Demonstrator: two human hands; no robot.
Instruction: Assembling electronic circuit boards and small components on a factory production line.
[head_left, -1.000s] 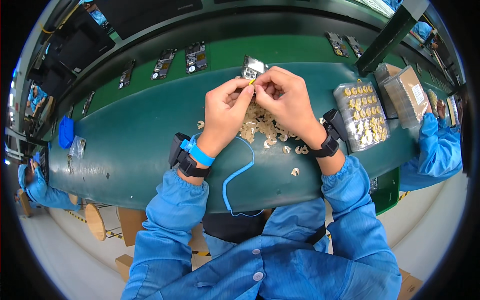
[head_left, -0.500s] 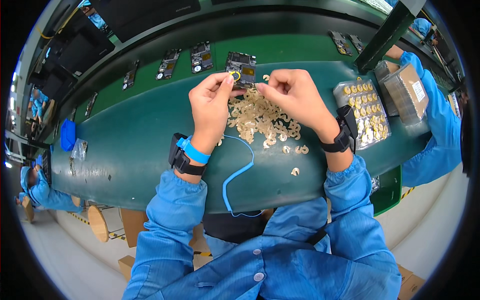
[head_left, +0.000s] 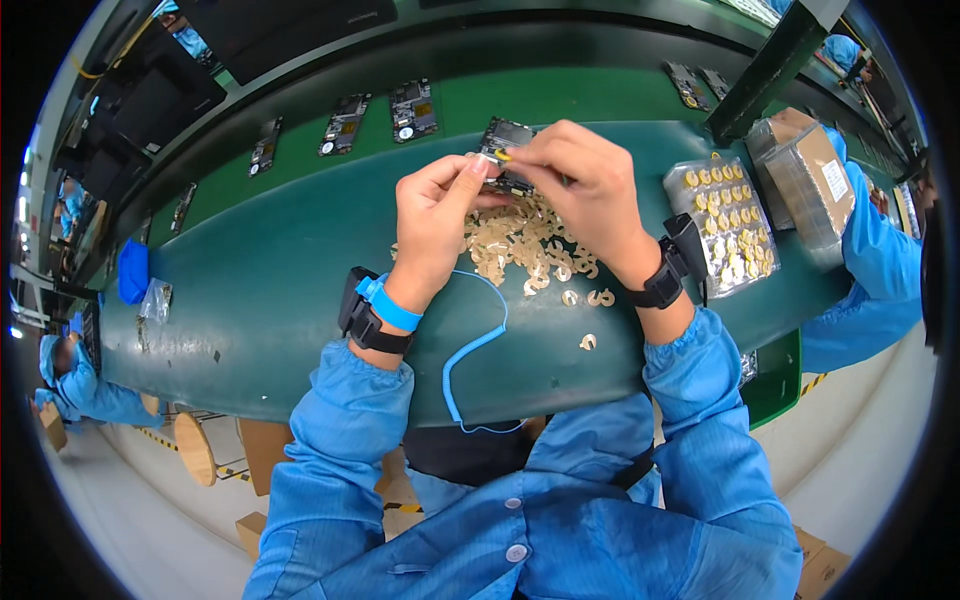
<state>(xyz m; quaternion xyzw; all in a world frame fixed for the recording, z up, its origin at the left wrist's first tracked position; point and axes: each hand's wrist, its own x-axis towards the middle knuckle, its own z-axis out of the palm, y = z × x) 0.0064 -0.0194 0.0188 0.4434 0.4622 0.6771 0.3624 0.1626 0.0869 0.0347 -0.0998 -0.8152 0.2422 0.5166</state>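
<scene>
My left hand [head_left: 432, 220] is closed on a black circuit board [head_left: 508, 134], holding it by its near edge above the green mat. Thumb and forefinger of my right hand [head_left: 590, 195] pinch a small yellow-edged disc [head_left: 502, 155] over that board. The fingers hide much of the disc and the board's lower part. Under both hands lies a loose pile of pale, round, notched pieces [head_left: 510, 240], with a few strays nearer me. A blue coiled cord [head_left: 470, 350] runs from the band on my left wrist.
To the right, a clear tray [head_left: 725, 225] carries rows of yellow-rimmed discs beside plastic-wrapped boxes [head_left: 815, 185]. More circuit boards [head_left: 411, 110] lie along the far green strip. A post [head_left: 770, 75] rises at the far right, near another person's blue sleeve [head_left: 875, 270]. A blue bin [head_left: 133, 272] stands left.
The board has shifted slightly right and tilted. My right hand has moved up and left onto the disc, which lay flat on the board before. My left hand has followed to the right.
</scene>
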